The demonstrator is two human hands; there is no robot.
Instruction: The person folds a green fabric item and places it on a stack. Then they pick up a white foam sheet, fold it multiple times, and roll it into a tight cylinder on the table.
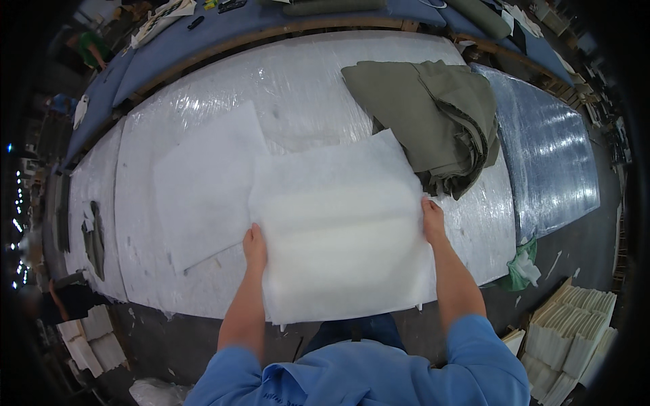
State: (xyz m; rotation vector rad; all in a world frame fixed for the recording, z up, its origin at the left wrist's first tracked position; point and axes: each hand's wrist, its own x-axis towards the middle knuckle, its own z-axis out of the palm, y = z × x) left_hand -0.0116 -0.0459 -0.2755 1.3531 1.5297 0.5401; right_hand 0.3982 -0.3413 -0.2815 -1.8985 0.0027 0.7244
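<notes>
The left hand (254, 247) and right hand (432, 220) are each pinching shut on opposite edges of a fluffy white rectangular wadding sheet (342, 227), just beside crumpled olive fabric (433, 122).

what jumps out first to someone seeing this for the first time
A thick white padding sheet fills the centre, held at its edges by the left hand and right hand. Behind it, a heap of olive-green fabric lies on the plastic-wrapped table, with another white sheet to the left.

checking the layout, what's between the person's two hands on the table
The white padding sheet spans the whole stretch; the left hand and right hand each grip one side edge. The head view shows it.
</notes>
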